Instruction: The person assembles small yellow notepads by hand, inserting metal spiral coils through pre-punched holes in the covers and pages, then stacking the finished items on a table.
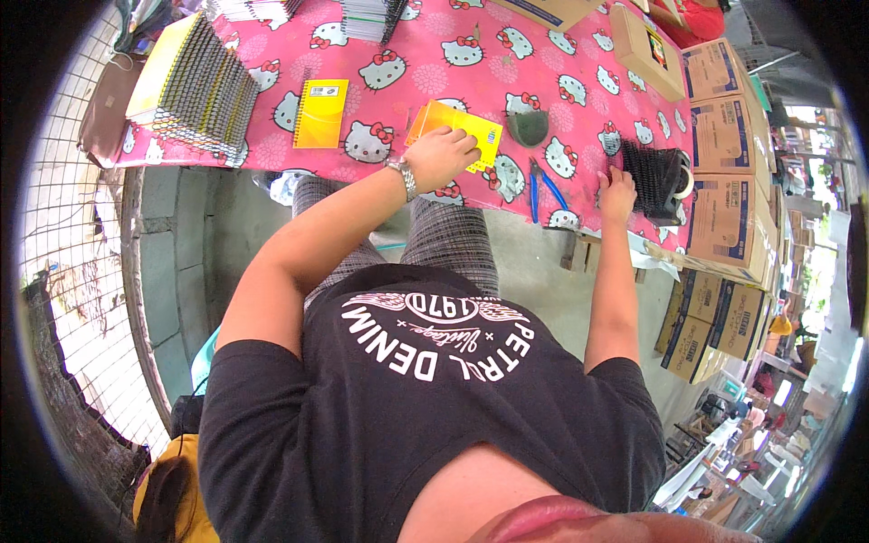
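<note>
My left hand [444,156], with a metal watch on its wrist, lies bent-fingered over a small fanned stack of yellow and orange notebook covers [484,136] at the table's near edge. What its thumb does is hidden beneath. Off to the right, my right hand [618,192] reaches to the near left side of a pile of black binding coils [641,161]. Its thumb and fingers look slightly apart, with nothing visible between them. Blue-handled pliers [546,190] lie between the two hands, and a dark green rounded object [528,128] rests just beyond them.
A yellow spiral notebook [320,114] lies left of my left hand. Tall stacks of bound notebooks [195,90] stand at the far left. A brown carton [647,52] sits at the back right, and stacked cardboard boxes [724,136] line the right side of the pink table [416,77].
</note>
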Demonstrator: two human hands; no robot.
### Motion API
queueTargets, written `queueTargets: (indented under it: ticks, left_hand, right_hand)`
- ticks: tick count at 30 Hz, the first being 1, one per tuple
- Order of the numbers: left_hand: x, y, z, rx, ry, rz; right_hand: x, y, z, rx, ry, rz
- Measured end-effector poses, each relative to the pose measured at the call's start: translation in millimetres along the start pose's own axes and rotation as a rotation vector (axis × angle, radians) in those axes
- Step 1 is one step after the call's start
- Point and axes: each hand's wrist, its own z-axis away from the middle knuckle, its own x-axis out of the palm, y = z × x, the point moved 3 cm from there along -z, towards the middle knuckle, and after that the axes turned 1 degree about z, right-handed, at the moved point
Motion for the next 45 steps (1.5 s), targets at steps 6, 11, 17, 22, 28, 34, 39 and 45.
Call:
queueTargets:
  ticks: [6, 11, 17, 22, 28, 34, 39, 45]
  left_hand:
    - [-15, -3, 12, 0.014, -0.041, 0.002]
    - [-40, -19, 0, -0.132, 0.214, -0.010]
    - [-38, -24, -18, -0.180, 0.273, 0.027]
    - [-40, -34, -12, -0.073, 0.302, 0.097]
    - [-38, -35, -15, -0.053, 0.296, 0.089]
    - [-38, -36, -18, -0.049, 0.275, 0.096]
    - [-38, -36, -20, -0.051, 0.268, 0.097]
    - [-38, -34, -20, -0.040, 0.265, 0.113]
  right_hand:
    - [-14, -1, -8, 0.180, 0.060, -0.236]
    - [-59, -54, -28, 0.177, 0.156, -0.675]
    - [-95, -199, -1, -0.162, -0.086, -1.239]
    - [-91, -200, 6, -0.081, -0.124, -1.242]
    - [-87, -201, 12, -0.041, -0.148, -1.484]
    - [-92, -203, 10, -0.145, -0.121, -1.403]
    - [-99, -203, 9, -0.228, -0.063, -1.266]
    - [-90, -204, 8, 0.050, -0.472, -1.612]
